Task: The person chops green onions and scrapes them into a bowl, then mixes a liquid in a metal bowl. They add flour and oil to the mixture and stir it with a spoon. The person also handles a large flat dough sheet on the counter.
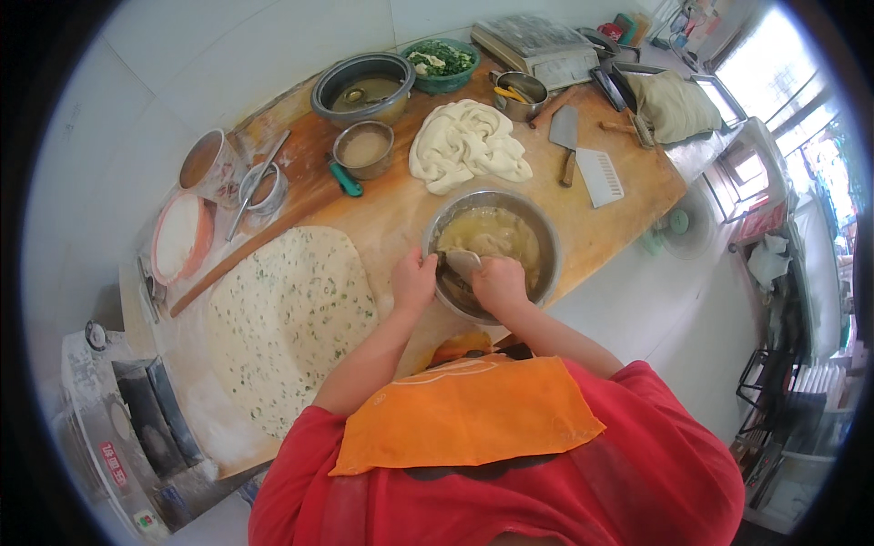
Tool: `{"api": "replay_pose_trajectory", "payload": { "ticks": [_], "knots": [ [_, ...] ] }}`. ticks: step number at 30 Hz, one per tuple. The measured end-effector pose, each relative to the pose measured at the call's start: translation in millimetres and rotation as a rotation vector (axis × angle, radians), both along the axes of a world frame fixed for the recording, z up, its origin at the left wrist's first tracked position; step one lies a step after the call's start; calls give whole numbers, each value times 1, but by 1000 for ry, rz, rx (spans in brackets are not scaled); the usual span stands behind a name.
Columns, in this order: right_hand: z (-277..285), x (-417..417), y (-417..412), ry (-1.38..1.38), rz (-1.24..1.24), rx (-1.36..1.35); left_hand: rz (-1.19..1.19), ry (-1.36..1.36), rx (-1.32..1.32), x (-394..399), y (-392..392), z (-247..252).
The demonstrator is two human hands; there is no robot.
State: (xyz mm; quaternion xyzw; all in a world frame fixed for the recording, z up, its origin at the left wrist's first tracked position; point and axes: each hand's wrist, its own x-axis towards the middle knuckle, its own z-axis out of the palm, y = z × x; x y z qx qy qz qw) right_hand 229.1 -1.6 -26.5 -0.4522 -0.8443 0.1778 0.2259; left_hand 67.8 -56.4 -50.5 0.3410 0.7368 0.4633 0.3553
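A steel bowl [552, 263] stands before me, with yellowish liquid and a pale, soft mass [488, 239] in it. My right hand [502, 283] is over its near part, gripping a pale, rounded scraper-like tool [464, 261]. At the bowl's left rim is my left hand [414, 280], its thumb raised and its fingers curled at the rim. Whether those fingers grip the rim is hard to tell. Beyond the bowl lies a folded heap of white dough [468, 147]. To the left, a flat sheet of dough with chopped green bits [293, 321] covers the board.
A wooden rolling pin [239, 263] lies beyond the flat dough. Right of the heap are a cleaver [564, 127] and a white dough scraper [599, 179]. Along the back stand a pot [319, 102], a green basin of chopped greens [442, 83] and a scale [536, 41].
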Motion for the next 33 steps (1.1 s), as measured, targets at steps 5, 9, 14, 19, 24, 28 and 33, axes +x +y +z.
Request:
{"api": "replay_pose_trajectory", "payload": {
  "ticks": [5,9,14,19,24,28,33],
  "knots": [
    [0,21,25,22,-153,30,45,-104,7,11,-7,12],
    [18,28,34,-8,-144,-10,76,-395,-77,44,-40,31],
    [60,15,23,-166,93,-109,-60,101,-163,7,-29,12],
    [26,-36,-8,-349,283,-138,-333,487,-87,-33,60,10],
    [-3,-36,-11,-191,143,-95,-244,356,-90,-34,48,7],
    [-3,-15,-4,-93,54,-51,-93,229,-88,-29,30,-11],
    [-2,2,5,-14,-56,15,-12,128,-62,-9,7,1]
  ]
}}
